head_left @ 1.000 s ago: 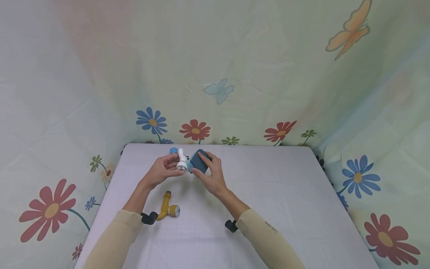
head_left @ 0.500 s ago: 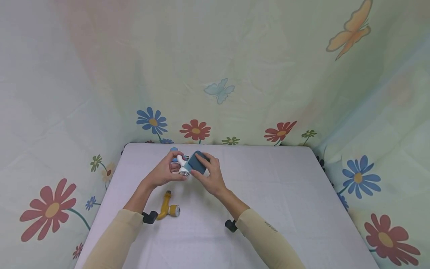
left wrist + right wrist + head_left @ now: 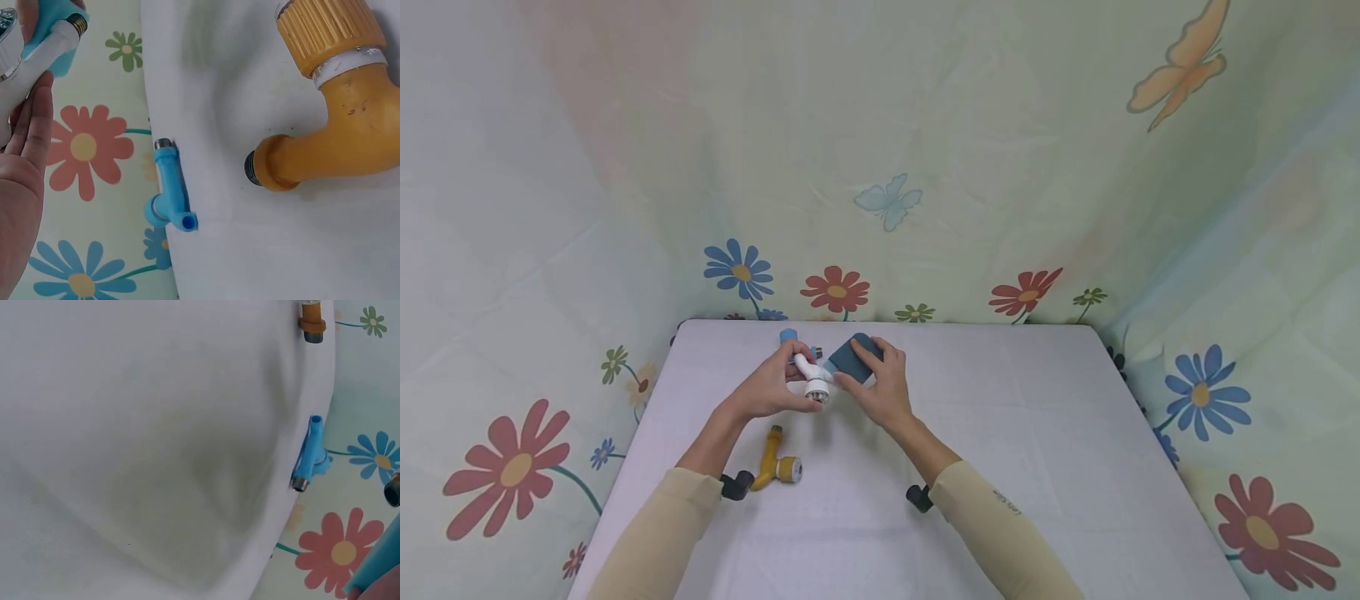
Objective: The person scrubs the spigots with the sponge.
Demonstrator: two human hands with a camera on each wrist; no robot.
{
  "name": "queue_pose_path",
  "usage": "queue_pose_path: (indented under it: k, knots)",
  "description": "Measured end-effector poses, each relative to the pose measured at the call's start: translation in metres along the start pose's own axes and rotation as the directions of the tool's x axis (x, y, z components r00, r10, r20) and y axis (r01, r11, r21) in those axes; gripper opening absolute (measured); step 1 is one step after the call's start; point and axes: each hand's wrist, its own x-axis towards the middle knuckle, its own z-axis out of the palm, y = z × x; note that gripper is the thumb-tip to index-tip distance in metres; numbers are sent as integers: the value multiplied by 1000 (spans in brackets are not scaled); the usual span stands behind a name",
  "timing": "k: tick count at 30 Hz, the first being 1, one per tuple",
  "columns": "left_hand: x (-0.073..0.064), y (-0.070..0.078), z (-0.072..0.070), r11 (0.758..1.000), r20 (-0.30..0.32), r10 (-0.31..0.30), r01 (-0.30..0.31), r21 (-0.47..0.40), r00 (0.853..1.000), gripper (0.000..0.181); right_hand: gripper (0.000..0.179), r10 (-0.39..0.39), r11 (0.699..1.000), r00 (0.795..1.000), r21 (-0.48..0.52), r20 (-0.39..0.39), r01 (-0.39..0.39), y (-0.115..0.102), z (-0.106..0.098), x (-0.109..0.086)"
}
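Note:
A white plastic tap (image 3: 816, 390) with a ribbed round knob is gripped by my left hand (image 3: 766, 388) above the far part of the table. In the left wrist view the threaded end of this white tap (image 3: 37, 65) points up and right. My right hand (image 3: 886, 390) holds a blue sponge-like block (image 3: 852, 360), thumb on one side and fingers over the other. The light blue face of the block (image 3: 59, 62) sits against or right behind the tap's threaded end. Only an edge of the block (image 3: 378, 556) shows in the right wrist view.
A blue tap (image 3: 787, 335) lies at the table's far edge, partly behind the left hand. Nearer, beside the left forearm, lies a yellow tap (image 3: 769, 458) with a white-ended knob. Flowered cloth (image 3: 887, 150) hangs behind and beside the white table (image 3: 1037, 458).
The left hand has turned the white tap, and its knob end has come nearer and to the right. The right hand, still holding the block, has shifted slightly right.

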Motion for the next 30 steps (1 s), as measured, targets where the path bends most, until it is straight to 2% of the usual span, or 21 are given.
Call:
queue_pose_path:
  k: [11, 16, 23, 26, 30]
  knots:
    - [-1, -3, -2, 1000, -39, -1, 1, -4, 999, 83, 67, 53, 998, 998, -23, -27, -54, 10, -2, 1]
    - [-2, -2, -4, 1000, -62, 5, -4, 15, 998, 79, 67, 103, 995, 994, 14, -27, -103, 15, 0, 1]
    - [-2, -6, -7, 1000, -91, 0, -1, -16, 996, 77, 69, 182, 977, 983, 115, -29, -177, 17, 0, 1]
    - [-2, -8, -8, 1000, -101, -7, 4, -27, 995, 77, 67, 160, 978, 987, 143, -34, -154, 14, -1, 0]
    - [-1, -8, -7, 1000, -96, -3, 0, -30, 995, 78, 67, 35, 988, 999, 150, -4, -33, 6, 0, -1]
